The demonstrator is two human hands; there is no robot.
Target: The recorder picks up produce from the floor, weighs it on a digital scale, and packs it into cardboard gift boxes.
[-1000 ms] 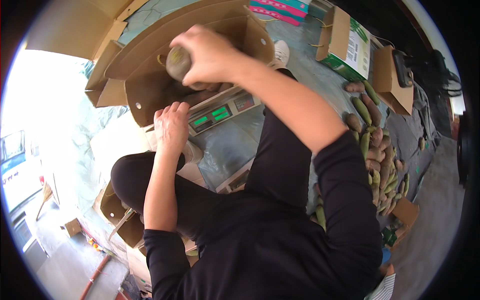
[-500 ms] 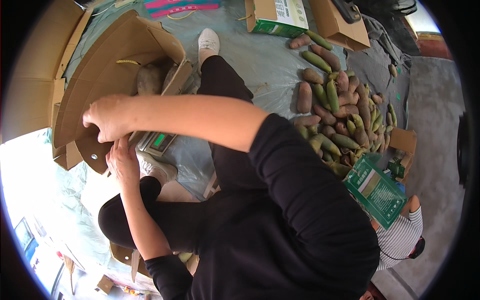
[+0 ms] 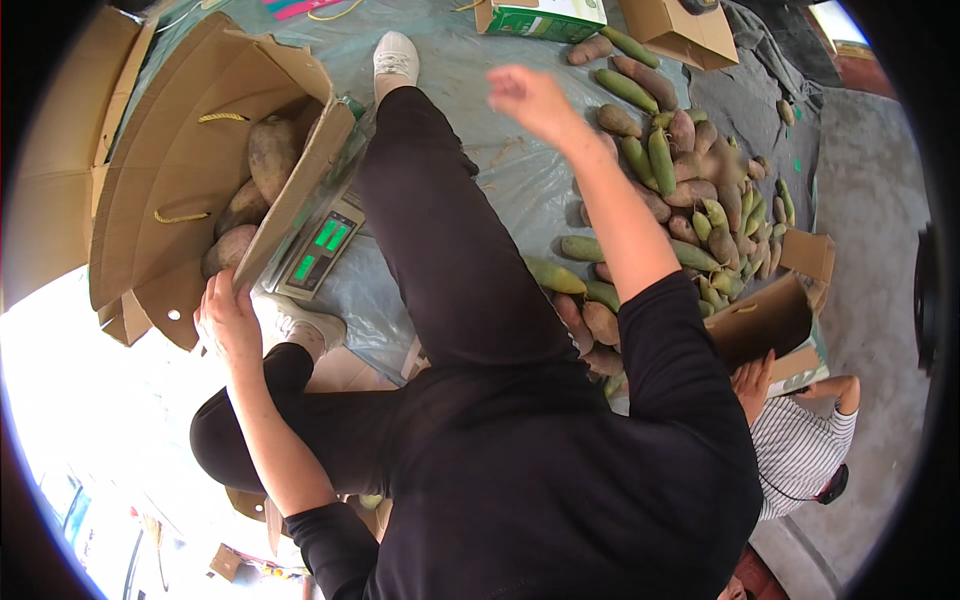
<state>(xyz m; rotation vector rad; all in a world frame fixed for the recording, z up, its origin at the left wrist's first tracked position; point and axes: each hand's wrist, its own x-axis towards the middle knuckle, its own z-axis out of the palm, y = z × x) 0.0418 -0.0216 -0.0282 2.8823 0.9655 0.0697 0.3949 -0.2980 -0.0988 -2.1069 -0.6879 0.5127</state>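
Note:
My left hand (image 3: 228,318) grips the lower corner of an open cardboard box (image 3: 160,150), its thumb on the edge. Several large brownish-red root vegetables (image 3: 272,160) lie inside the box, beside yellow rope handles (image 3: 182,217). A digital scale (image 3: 322,245) with lit green displays stands right against the box, which partly hides it. My right hand (image 3: 530,98) is raised over the plastic sheet, well away from the box. Slightly blurred, it has thumb and fingers apart, with nothing visible in them. Nearest to it are long green radishes (image 3: 626,90) and reddish roots (image 3: 618,120).
A large heap of mixed green and reddish roots (image 3: 690,190) covers the right side of the sheet (image 3: 470,110). Cardboard boxes (image 3: 685,35) stand at the far edge. On the right, a person in a striped shirt (image 3: 800,450) handles an open box (image 3: 765,320).
My right hand has left the box and swung right, uncovering the roots and the scale. My left hand stays at the box corner. The other person's box has turned, showing its open side.

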